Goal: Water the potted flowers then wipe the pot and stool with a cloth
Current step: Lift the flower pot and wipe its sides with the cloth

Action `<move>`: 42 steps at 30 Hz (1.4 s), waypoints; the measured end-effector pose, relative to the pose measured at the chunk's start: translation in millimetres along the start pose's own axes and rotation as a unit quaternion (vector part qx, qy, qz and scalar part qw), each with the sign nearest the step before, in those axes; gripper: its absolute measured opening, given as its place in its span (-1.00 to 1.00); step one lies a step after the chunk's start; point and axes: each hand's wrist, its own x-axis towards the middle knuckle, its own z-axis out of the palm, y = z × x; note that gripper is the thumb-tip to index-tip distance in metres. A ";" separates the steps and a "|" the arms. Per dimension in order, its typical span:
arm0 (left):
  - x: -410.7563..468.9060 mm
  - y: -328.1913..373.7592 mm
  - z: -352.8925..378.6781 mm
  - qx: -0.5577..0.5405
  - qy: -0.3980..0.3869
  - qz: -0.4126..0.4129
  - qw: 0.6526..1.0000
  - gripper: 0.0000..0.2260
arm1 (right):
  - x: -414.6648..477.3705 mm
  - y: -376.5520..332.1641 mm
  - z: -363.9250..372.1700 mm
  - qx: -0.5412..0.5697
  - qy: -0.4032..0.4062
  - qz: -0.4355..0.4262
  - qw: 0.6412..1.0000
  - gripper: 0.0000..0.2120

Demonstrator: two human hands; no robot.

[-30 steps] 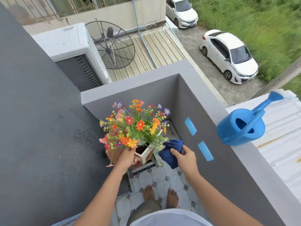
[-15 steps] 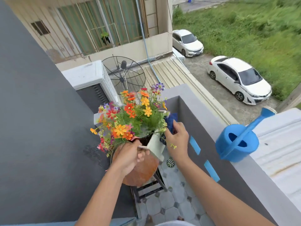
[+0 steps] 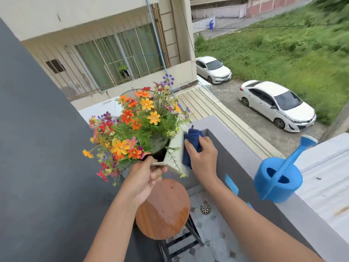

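pot [image 3: 174, 150], mid-frame, was pinched at its rim by the left hand [image 3: 144, 176]; cloth [image 3: 191, 146] was pressed flat by the right hand [image 3: 203, 157]; firm, even strokes seemed best.

The pot [image 3: 176, 148] now hangs lifted above the stool [image 3: 163, 209] (seat bared).

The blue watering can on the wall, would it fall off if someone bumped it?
Probably, yes. The watering can sits on the narrow ledge with a drop beyond. It looks like thin plastic, so likely light and easy to shove unless water remains inside. Its long spout sticks outward, which may help it tip.
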 end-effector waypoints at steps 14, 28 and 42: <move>12.0 3.0 6.2 -0.042 0.019 0.017 0.999 -0.77 | -15.4 -47.9 11.1 -0.018 -0.045 -0.127 0.991 -0.72; 9.5 -3.9 19.9 0.016 0.036 0.051 0.998 -0.72 | -13.0 -47.4 -0.5 0.048 -0.092 0.053 0.993 -0.72; 1.8 -0.8 13.5 -0.001 -0.016 0.019 1.000 -0.72 | 25.2 4.1 -12.3 -0.079 -0.026 0.057 0.995 -0.80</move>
